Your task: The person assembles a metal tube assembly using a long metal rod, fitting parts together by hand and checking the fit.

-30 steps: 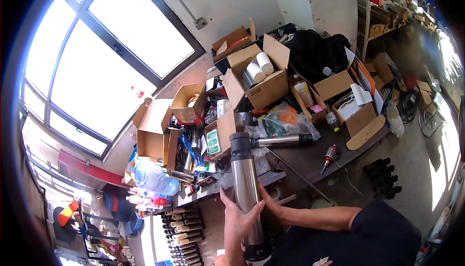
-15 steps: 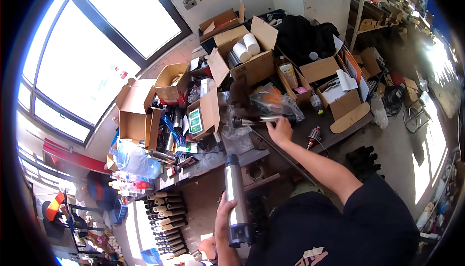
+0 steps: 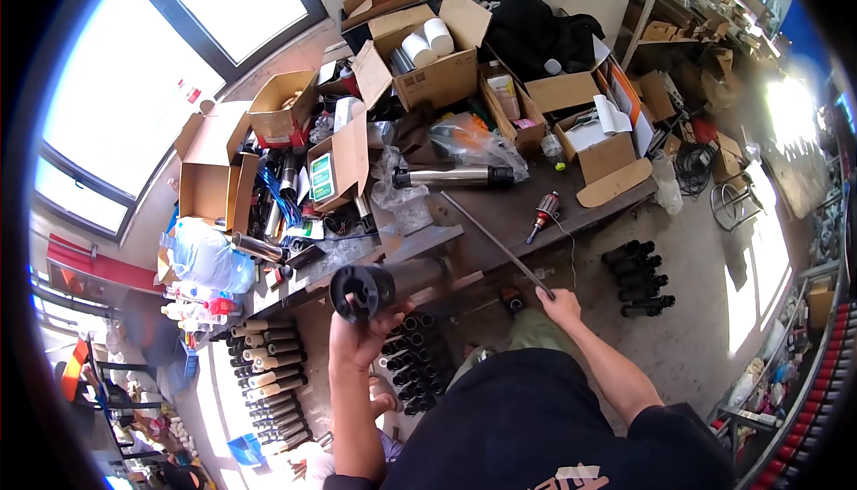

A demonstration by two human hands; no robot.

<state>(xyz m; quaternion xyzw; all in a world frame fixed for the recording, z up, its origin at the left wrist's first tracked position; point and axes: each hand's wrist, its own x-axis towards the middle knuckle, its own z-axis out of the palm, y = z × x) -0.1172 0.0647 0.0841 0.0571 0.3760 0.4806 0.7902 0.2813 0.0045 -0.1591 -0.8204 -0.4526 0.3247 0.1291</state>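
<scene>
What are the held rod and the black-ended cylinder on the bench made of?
Rod: probably metal, satin grey; faint sheen along it. Cylinder: likely polished metal, given mirror-like streaks; its black ends look like plastic, though coated metal is possible.

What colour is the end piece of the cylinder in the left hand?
Black; the end piece shows best in the head view.

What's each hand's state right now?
Left hand: closed around the black-capped metal cylinder.
Right hand: closed on the near end of the thin metal rod.
</scene>
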